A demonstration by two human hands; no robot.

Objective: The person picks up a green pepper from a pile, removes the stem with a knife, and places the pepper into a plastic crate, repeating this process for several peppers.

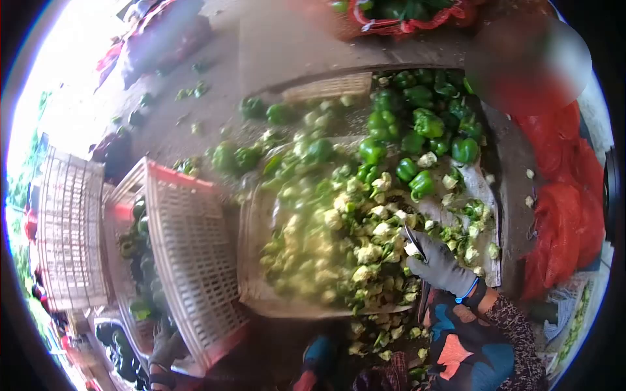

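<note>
My right hand (443,270), in a grey glove with a blue band at the wrist, is closed around a slim dark tool that looks like a small knife (415,242). A whitish piece shows beside its blade. Under and beyond this hand lies a heap of pale green pepper cores (365,254) in a shallow, light-coloured tray (251,287). My left hand (166,344), also gloved in grey, is low at the left by a crate of green peppers (145,260). The crate wall partly hides its fingers, so its grip does not show.
Whole green peppers (427,120) are piled at the far right of the heap. A white slatted crate (195,254) stands tilted at left, another crate (72,228) beyond it. Red net sacks (557,215) lie at right; a filled net bag (404,23) is at the back.
</note>
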